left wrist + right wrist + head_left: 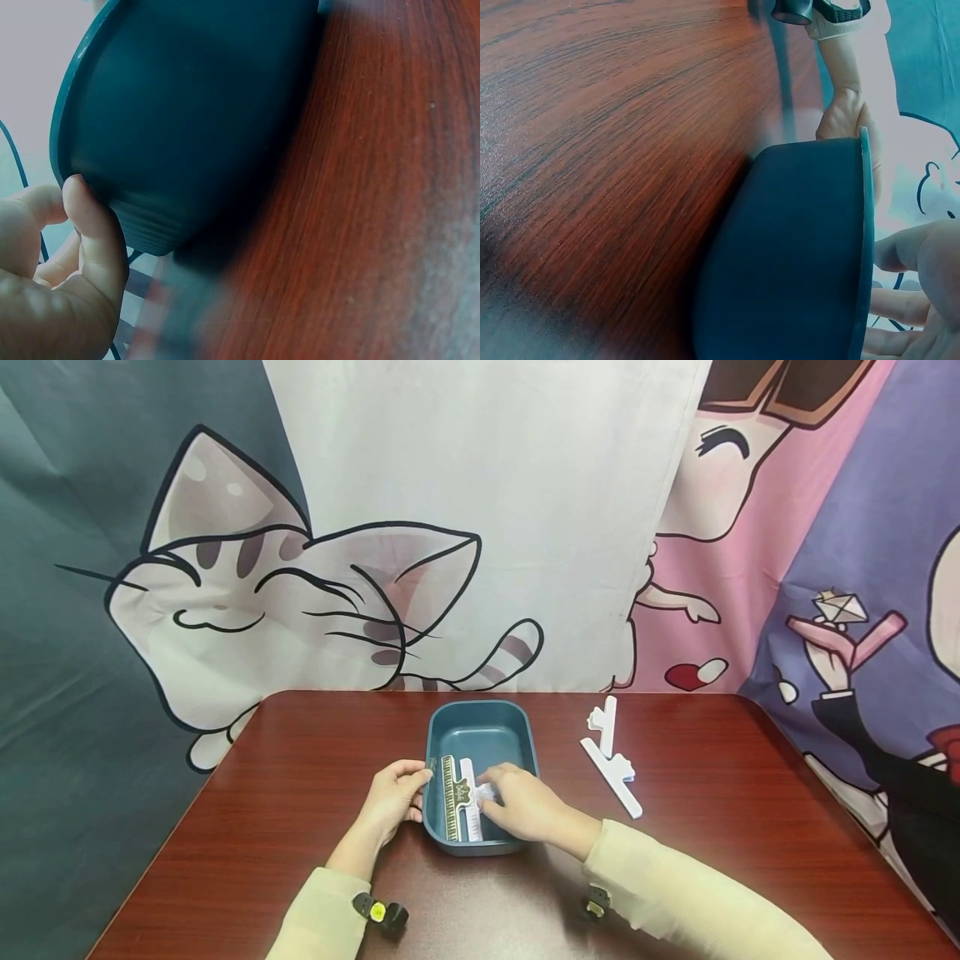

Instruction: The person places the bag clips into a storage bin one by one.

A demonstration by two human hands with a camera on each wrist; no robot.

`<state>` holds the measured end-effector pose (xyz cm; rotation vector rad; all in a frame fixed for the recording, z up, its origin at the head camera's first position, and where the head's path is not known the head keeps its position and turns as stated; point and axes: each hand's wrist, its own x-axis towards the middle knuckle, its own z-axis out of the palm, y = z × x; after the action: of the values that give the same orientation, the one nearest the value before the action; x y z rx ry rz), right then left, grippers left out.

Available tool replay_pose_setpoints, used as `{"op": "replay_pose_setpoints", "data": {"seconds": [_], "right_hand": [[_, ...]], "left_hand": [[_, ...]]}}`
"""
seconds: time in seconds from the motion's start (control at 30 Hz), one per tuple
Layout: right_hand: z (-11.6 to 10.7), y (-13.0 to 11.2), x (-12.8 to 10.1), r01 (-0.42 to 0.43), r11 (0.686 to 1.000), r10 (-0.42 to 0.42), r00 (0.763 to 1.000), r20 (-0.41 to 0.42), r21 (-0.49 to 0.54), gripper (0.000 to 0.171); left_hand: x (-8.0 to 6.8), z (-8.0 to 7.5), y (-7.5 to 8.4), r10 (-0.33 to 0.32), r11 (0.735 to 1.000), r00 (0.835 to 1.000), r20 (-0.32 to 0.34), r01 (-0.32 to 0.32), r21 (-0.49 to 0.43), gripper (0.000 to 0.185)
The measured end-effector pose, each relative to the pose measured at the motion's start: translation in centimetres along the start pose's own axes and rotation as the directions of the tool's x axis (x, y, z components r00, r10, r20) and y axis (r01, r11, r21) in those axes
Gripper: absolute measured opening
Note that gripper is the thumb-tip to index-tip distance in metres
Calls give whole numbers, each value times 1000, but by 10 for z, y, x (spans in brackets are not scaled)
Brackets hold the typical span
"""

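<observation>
A dark blue plastic bin (pixel 482 848) stands on the table. My left hand (pixel 393 802) holds the bin's left rim between thumb and fingers; in the left wrist view the thumb lies against the outer wall (pixel 187 112). Inside the bin, along its left side, lies a black-and-gold long-bar clip (pixel 452 810) with a crown-shaped handle. Beside it is a white long-bar clip (pixel 469 793). My right hand (pixel 525 802) reaches over the right rim, thumb and fingers pinching the white clip's handle. The right wrist view hides the fingertips behind the bin wall (pixel 795 247).
Two more white long-bar clips lie right of the bin: one farther back (pixel 609 727), one nearer and slanted (pixel 611 777). Brown wooden table (pixel 300 777) surrounds the bin. Behind the table hangs a cartoon-printed cloth (pixel 480 468).
</observation>
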<state>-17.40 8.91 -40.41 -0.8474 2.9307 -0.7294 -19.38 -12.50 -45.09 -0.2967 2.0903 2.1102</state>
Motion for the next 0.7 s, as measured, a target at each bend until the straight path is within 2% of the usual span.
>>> {"op": "replay_pose_setpoints", "data": {"seconds": [0.3,0.7], "right_hand": [[-5,2,-5,4,1000,-4,1000,-23,0,34],[-9,6,-10,5,1000,-5,999,-51,7,33]], "left_hand": [[-1,0,-2,12,1000,1000,-16,-12,8,32],[1,-1,-1,4,1000,1000,9,-5,16,32]]}}
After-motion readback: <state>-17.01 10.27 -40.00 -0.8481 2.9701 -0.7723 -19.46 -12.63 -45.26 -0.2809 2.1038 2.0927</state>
